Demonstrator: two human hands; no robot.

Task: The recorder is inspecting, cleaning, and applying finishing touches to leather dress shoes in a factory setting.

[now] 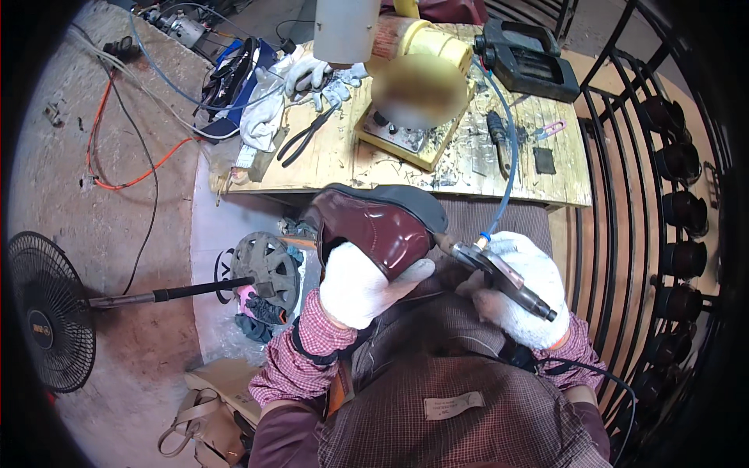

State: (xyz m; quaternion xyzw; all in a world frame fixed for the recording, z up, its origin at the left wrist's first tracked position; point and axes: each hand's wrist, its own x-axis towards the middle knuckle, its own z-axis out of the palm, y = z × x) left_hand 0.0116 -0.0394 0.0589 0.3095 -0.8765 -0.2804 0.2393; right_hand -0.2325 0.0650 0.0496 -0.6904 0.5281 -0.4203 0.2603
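In my left hand (355,285), white-gloved, is a glossy burgundy leather shoe (382,234) with a black sole, tilted with the sole facing away from me. Part of that hand is hidden behind the shoe's upper. My right hand (527,288), also gloved in white, wraps round a metal air gun (503,273) fed by a blue hose (511,148). The gun's nozzle end is right at one end of the shoe; whether it touches, I cannot tell. Both hands are above my lap, which a brown checked apron (452,390) covers.
A wooden workbench (312,168) ahead bears pliers (308,139), loose gloves (312,78), a control box (402,136) and a dark-handled tool (498,140). A fan (51,312) stands left, a black rack (616,195) with dark shoes right. A handbag (203,429) lies lower left.
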